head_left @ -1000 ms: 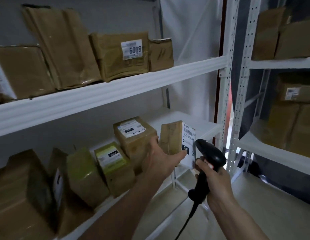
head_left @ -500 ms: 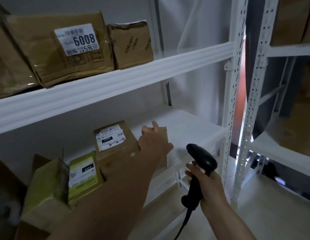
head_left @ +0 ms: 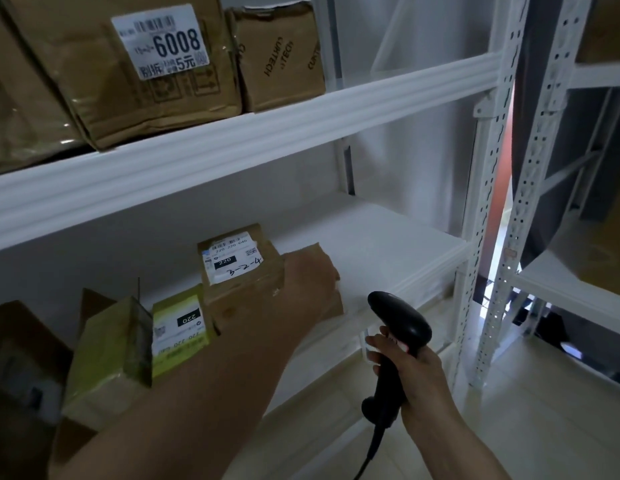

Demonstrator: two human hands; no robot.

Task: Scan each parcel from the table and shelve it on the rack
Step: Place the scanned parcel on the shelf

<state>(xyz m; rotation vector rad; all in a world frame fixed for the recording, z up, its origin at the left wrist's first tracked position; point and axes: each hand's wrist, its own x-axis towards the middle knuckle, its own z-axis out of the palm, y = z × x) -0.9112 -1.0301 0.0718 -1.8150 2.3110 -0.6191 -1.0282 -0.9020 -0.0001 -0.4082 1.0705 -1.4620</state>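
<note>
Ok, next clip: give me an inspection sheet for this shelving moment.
Surface: white lower shelf, bare at its right end.
Job's things: brown parcel on the lower shelf, beside a labelled box.
Clutter: green box; upper-shelf parcel marked 6008.
Hands: left hand on the brown parcel, fingers hidden; right hand grips the scanner.
Cables: scanner cord hangs down.
Surroundings: second rack at right, pale floor.

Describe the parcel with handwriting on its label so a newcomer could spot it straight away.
Find the white rack and its lower shelf. The handwritten parcel is a brown box just left of the left hand. Only its white label carries scrawled pen marks beneath a black 220 tag.
</note>
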